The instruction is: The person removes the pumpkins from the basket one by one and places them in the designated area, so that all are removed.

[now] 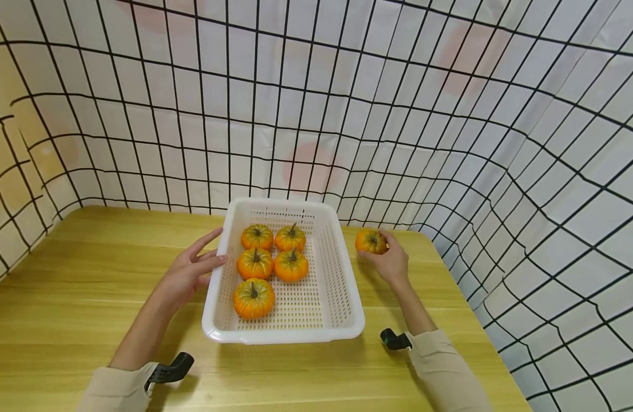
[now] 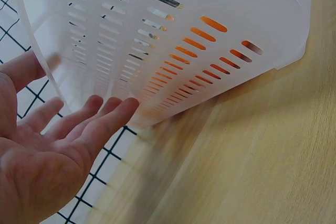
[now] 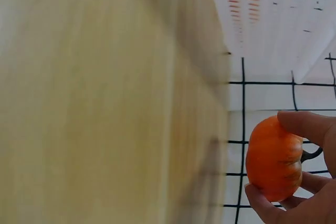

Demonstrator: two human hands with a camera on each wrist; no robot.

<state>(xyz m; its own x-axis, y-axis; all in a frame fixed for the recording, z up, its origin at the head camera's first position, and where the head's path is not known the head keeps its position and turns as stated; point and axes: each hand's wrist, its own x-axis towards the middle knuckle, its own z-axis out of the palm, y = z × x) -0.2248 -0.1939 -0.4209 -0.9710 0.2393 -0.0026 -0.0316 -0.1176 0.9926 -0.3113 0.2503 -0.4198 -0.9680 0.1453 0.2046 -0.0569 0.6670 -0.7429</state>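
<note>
A white perforated plastic basket (image 1: 283,335) stands on the wooden table, several small orange pumpkins (image 1: 253,298) grouped toward its left side, stems upward. On the basket's left side is my left hand (image 1: 185,277). Its thumb crosses over the rim while the other fingers lie along the outer wall, as the left wrist view shows. To the right of the basket, my right hand (image 1: 392,260) grips another pumpkin (image 1: 370,241) between thumb and fingers. In the right wrist view this pumpkin (image 3: 274,158) shows its dark stem turned toward the palm.
Black wire mesh (image 1: 306,114) backed by white sheeting rises behind the table and along both sides. The table (image 1: 306,377) has pale yellow wood grain. A black wrist mount (image 1: 169,369) sticks out at the left sleeve, another mount (image 1: 395,339) at the right.
</note>
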